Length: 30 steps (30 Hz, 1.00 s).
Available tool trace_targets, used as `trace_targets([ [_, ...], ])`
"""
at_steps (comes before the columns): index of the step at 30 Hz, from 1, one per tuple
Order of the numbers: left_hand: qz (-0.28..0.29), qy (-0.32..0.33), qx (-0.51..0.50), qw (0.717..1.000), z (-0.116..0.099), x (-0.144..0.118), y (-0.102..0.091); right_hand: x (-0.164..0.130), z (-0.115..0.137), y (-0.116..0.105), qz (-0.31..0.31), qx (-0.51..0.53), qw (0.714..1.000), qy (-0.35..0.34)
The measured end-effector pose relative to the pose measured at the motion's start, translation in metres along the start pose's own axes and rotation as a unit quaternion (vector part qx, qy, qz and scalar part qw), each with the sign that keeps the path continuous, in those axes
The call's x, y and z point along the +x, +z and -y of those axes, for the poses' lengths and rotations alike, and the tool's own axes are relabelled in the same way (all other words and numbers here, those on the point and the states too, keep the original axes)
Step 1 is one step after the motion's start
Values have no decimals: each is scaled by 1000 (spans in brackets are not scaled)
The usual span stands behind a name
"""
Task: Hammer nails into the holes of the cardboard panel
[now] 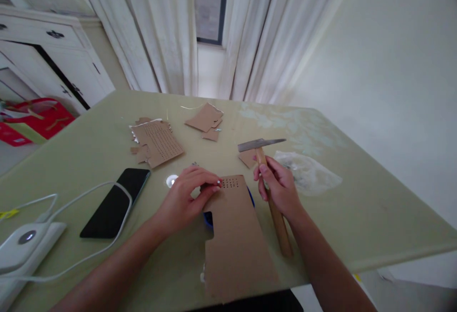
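Note:
My right hand [276, 183] is wrapped round the wooden handle of a hammer [276, 221]. The hammer's dark metal head is raised beside the cardboard, with one flat end and one tapering end. A brown cardboard piece [235, 240] with rows of small holes near its far edge lies in front of me, partly over a blue object [208, 220] that is mostly hidden. At the far left corner of that cardboard, close to the holes, my left hand [189, 190] pinches thumb and fingertips together. A tiny pale tip shows between them, too small to name.
Punched cardboard scraps [157, 143] lie at the back left, with more cardboard scraps [205, 119] behind. A clear plastic bag [309, 171] rests right of the hammer. A black phone [116, 202], a white cable [82, 259] and a white power strip [39, 250] occupy the table's left side.

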State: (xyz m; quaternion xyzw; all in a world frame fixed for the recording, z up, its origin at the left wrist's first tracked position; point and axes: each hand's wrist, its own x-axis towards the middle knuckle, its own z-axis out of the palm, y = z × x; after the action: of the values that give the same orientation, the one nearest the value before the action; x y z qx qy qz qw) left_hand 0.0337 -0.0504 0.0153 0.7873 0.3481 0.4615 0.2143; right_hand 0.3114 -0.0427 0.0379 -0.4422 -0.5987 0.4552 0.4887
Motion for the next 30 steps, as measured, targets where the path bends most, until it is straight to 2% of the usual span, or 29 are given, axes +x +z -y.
trace_targets([
  [3, 3, 5, -16, 1000, 3, 1, 2, -10, 37, -8, 103, -94, 990, 20],
  [5, 1, -1, -22, 1000, 5, 0, 4, -16, 66, -10, 177, -193, 965, 18],
  [7, 3, -13, -26, 1000, 7, -1, 5, -21, 93, -10, 184, -268, 946, -8],
  [10, 9, -25, -31, 999, 10, -1, 6, -24, 118, -4, 165, -303, 938, -36],
  [12, 12, -24, -33, 999, 11, 0, 6, -26, 123, 3, 172, -322, 930, -39],
  [15, 11, -20, -23, 999, 13, 1, 6, -26, 121, 10, 226, -370, 901, -34],
  [17, 12, -15, -20, 1000, 12, 2, 5, -26, 123, 11, 230, -386, 892, -41],
  [21, 18, -11, -29, 999, 10, 4, 4, -24, 132, 7, 161, -348, 922, -54],
  [23, 19, -12, -30, 999, 9, 6, 3, -24, 131, 7, 152, -330, 930, -51],
  [27, 33, -7, -32, 999, 7, 9, 0, -26, 120, 15, 214, -365, 905, -51],
  [30, 37, -4, -42, 998, 7, 9, -1, -28, 118, 16, 199, -367, 907, -60],
])
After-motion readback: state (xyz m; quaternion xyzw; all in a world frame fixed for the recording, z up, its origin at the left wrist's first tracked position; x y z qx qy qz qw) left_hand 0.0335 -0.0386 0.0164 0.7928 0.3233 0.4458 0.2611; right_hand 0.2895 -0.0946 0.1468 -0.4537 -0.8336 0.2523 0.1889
